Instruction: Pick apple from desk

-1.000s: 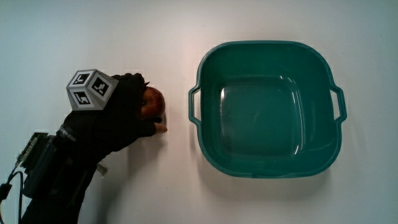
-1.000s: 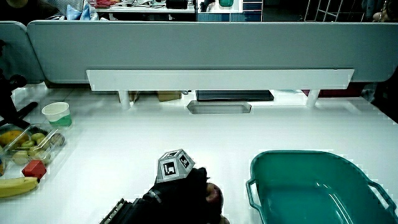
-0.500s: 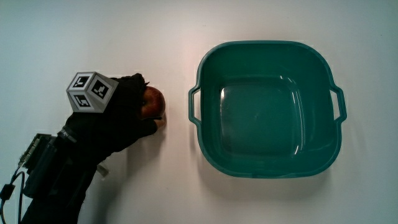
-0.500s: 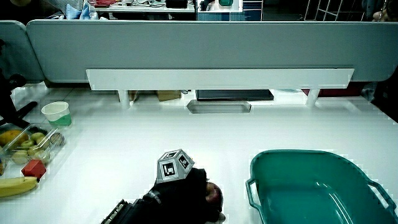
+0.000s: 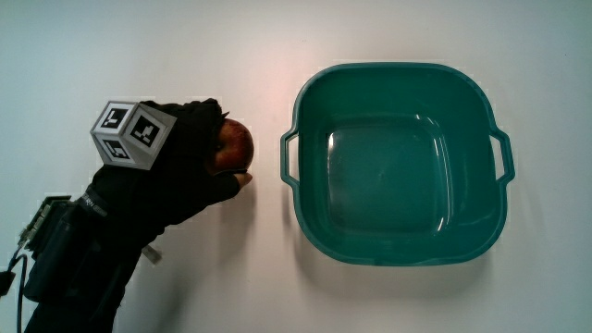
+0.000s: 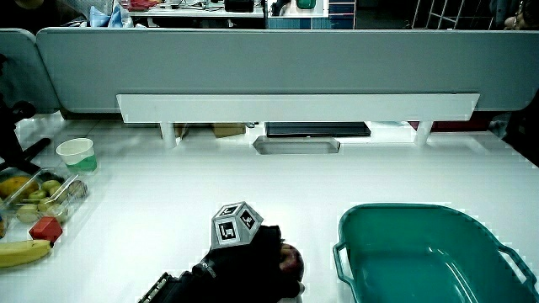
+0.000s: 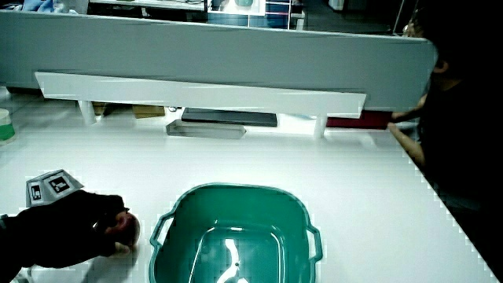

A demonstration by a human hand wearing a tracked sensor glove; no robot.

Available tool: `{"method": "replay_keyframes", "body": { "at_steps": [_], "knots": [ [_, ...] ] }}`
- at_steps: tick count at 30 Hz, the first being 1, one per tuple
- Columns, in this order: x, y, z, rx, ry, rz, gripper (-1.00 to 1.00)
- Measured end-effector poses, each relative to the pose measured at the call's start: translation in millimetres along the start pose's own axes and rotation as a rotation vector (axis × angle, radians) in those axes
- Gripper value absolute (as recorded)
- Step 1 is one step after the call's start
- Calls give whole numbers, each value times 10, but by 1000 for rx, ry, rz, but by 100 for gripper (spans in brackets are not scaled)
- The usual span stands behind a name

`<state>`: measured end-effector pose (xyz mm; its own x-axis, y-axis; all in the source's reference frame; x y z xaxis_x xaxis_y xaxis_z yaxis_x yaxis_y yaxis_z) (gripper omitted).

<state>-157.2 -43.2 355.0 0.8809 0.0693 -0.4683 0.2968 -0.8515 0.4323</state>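
While the hand [image 5: 176,171] sat in the left-centre of the main view, its fingers [image 5: 225,185] were clamped around the red apple [image 5: 233,145], just beside the handle of the teal tub [image 5: 398,242] on the white tabletop [image 5: 250,268]. Low in a side view, the apple [image 7: 124,227] showed past the glove, near the tub's rim.
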Motion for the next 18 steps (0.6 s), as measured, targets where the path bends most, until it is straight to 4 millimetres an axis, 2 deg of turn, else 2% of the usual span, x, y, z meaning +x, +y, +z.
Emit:
{"method": "replay_keyframes", "body": {
  "at_steps": [5,12,13,15,17,18],
  "knots": [
    [162,-42,103,16,22,-37,100],
    [384,-24,147,47,-46,-143,100],
    [466,-40,191,71,29,-185,100],
    [568,-74,232,69,43,-179,100],
    [564,-36,175,62,-51,-192,100],
    [642,-46,221,92,56,-254,100]
  ]
}}
